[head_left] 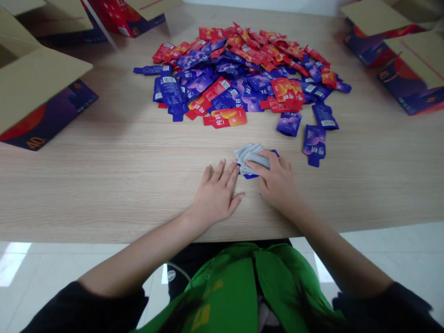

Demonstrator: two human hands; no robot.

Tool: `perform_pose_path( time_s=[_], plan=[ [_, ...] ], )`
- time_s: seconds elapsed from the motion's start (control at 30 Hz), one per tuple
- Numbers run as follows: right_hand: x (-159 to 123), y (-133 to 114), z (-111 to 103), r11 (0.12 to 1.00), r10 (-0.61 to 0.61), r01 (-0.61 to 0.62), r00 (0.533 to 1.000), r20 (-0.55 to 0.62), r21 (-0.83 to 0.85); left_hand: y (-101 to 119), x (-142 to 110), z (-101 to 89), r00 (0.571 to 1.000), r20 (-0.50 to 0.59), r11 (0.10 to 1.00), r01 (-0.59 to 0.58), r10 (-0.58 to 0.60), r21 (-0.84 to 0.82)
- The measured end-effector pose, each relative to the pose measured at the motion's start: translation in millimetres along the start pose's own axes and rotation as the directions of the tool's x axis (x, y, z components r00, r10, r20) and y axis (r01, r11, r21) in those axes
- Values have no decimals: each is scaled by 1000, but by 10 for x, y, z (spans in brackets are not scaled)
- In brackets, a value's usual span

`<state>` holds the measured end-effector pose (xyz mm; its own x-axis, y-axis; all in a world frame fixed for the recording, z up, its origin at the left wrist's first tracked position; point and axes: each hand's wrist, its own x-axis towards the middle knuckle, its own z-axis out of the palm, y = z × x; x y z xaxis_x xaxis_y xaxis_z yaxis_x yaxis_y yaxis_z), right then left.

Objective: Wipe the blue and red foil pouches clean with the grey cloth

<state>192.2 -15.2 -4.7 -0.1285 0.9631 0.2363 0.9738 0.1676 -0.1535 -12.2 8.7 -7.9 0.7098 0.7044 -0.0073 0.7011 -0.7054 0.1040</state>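
Note:
My left hand (217, 192) lies flat on the wooden table (104, 185), fingers stretched out, its fingertips touching the edge of a blue pouch (249, 175). My right hand (274, 178) presses a crumpled grey cloth (249, 154) onto that same blue pouch, fingers curled over the cloth. A big heap of red and blue pouches (243, 69) lies farther back on the table. Two loose blue pouches (314, 143) sit just right of my right hand.
Open cardboard boxes with red and blue printing stand at the left (38, 92), back left (128, 16) and right (409, 60). The table's near edge runs just under my wrists, with white floor below.

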Motion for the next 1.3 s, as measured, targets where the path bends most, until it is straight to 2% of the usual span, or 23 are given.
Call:
perform_pose_path(
  time_s=[0.2, 0.33, 0.43, 0.53, 0.63, 0.73, 0.83, 1.0, 1.13, 1.23, 1.3],
  plan=[
    [-170, 488, -26, 985, 167, -169, 983, -79, -30, -2, -5, 14, 1000, -23, 1000, 2, -2, -23],
    [-170, 766, -73, 980, 194, -197, 979, -68, -25, 2, -2, 23, 1000, -30, 1000, 5, -6, -20],
    [-66, 719, -167, 986, 167, -163, 978, -124, 42, 7, -1, 22, 999, -35, 1000, 6, -6, -11],
    [35, 439, -224, 991, 79, -57, 979, -189, 118, 13, -1, 19, 1000, -30, 1000, 6, -6, 3],
    [48, 131, -149, 987, -66, 80, 993, -103, 138, 17, -2, 14, 1000, -22, 1000, 11, -10, 18],
    [-26, 30, -33, 987, -89, 91, 996, -20, 132, 16, -2, 4, 1000, -16, 1000, 9, -8, 12],
    [-121, 158, -13, 991, -14, 17, 1000, -26, 130, 13, -2, -8, 1000, -9, 1000, 6, -6, -5],
    [-234, 578, -98, 991, 94, -91, 995, -31, 99, 9, -2, 3, 1000, -8, 1000, 6, -6, -30],
    [-176, 910, -151, 981, 161, -161, 987, 4, 111, 10, -3, 18, 1000, -20, 999, 3, -4, -35],
    [7, 942, -201, 974, 145, -138, 989, -23, 180, 13, -4, 14, 1000, -18, 1000, 5, -6, -21],
    [137, 791, -204, 970, 93, -66, 990, -107, 234, 14, -5, 10, 1000, -14, 1000, 7, -7, -14]
  ],
)
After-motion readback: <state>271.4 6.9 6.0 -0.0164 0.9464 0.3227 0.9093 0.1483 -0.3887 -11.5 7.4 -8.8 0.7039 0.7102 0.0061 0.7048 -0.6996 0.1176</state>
